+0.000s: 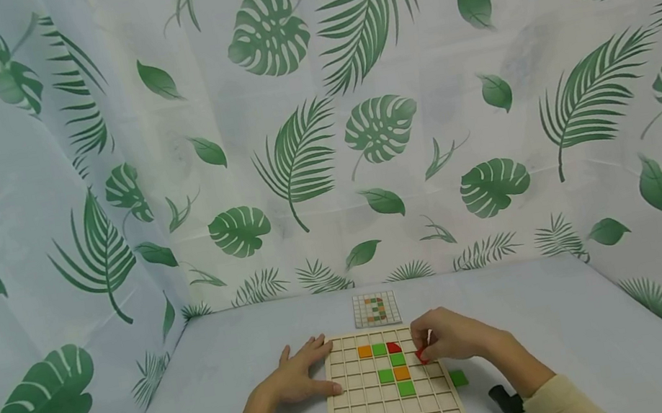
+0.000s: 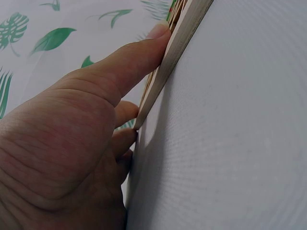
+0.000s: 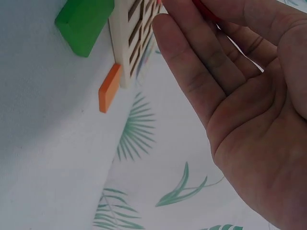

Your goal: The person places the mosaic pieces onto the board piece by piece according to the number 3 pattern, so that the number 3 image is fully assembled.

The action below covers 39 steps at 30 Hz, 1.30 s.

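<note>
- My right hand [image 1: 455, 333] is pinching a red tile [image 1: 422, 357] between thumb and fingertips; the tile is sitting at that hand's eight o'clock.
- The tile is hovering over or touching the board [image 1: 365, 412] at its two o'clock; I am seeing too little to tell which.
- Its visible sliver is slanting from eleven toward five; the fingers are hiding the rest, so I cannot tell its long axis.
- My left hand [image 1: 298, 375] is resting relaxed at the board's ten o'clock, thumb touching the edge.
- A rounded tile [image 1: 393, 348] is lying at the red tile's ten o'clock, a green tile [image 1: 397, 360] at nine.
- A loose tile [image 1: 459, 378] is lying by the board's three o'clock edge.
- My right wrist view is showing an orange tile [image 3: 110, 89] beside the board.
- A card [image 1: 361, 312] is lying at the board's twelve.
- The right fingers are covering the board's one o'clock corner.
</note>
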Tool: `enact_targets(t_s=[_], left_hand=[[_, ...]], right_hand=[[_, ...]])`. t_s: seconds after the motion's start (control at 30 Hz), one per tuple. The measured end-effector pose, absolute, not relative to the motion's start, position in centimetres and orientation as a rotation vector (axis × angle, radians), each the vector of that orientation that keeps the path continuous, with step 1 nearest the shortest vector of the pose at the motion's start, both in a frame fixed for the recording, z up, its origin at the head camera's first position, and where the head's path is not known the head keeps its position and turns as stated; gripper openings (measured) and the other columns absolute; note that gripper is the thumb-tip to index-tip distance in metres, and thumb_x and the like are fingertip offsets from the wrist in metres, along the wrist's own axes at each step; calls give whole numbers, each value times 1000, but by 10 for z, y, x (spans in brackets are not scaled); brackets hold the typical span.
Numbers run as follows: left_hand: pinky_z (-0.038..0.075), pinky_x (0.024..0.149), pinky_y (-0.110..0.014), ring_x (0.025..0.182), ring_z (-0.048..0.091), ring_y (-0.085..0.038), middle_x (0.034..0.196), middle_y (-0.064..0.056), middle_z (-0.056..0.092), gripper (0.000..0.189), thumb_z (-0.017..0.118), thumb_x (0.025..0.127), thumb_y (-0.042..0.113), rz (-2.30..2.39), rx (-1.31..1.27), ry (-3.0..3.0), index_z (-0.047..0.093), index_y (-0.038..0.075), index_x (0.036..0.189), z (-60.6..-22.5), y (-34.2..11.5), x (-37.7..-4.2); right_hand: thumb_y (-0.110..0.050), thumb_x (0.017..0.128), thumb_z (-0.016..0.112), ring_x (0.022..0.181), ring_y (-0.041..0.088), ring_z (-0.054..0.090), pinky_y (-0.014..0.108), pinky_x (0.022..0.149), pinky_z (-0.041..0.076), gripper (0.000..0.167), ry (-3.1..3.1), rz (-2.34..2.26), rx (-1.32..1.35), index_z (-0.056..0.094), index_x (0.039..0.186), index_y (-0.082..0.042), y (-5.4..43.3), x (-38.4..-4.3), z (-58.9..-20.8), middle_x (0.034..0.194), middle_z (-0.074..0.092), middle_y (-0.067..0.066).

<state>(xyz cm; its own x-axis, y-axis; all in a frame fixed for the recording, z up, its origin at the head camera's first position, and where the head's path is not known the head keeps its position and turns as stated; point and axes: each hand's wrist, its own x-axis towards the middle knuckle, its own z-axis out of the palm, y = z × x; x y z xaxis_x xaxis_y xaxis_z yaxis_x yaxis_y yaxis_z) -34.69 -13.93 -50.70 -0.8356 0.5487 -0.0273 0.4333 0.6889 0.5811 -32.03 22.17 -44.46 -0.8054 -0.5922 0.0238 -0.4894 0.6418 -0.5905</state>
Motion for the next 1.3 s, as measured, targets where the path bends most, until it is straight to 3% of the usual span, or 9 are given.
enact_targets(t_s=[0.4,0.83,1.0,1.3], left_hand=[[-7,125,-71,162,16,-37,172,-9,27,96,79,84,59,847,806,2702,41,15,161,-505,-138,-345],[-7,125,-71,162,17,-36,172,-9,27,96,79,84,59,847,804,2703,41,15,161,-506,-139,-347],[-7,125,-71,162,17,-36,172,-9,27,96,79,84,60,849,806,2699,41,16,161,-507,-139,-347],[-7,125,-71,162,17,-35,172,-9,27,96,79,84,60,860,804,2701,41,16,161,-508,-139,-348]], right_hand=[[-2,92,73,81,14,61,24,67,53,15,2686,-853,-885,79,98,-14,214,-318,-443,88,71,-10],[-2,91,76,73,14,69,24,65,58,7,2572,-973,-954,77,92,-9,206,-313,-440,89,75,1],[-2,93,74,74,19,72,28,65,62,7,2514,-1027,-886,77,95,-7,202,-312,-442,87,75,2],[-3,93,75,71,17,72,25,63,61,7,2493,-1006,-905,78,95,-9,199,-311,-443,85,74,0]])
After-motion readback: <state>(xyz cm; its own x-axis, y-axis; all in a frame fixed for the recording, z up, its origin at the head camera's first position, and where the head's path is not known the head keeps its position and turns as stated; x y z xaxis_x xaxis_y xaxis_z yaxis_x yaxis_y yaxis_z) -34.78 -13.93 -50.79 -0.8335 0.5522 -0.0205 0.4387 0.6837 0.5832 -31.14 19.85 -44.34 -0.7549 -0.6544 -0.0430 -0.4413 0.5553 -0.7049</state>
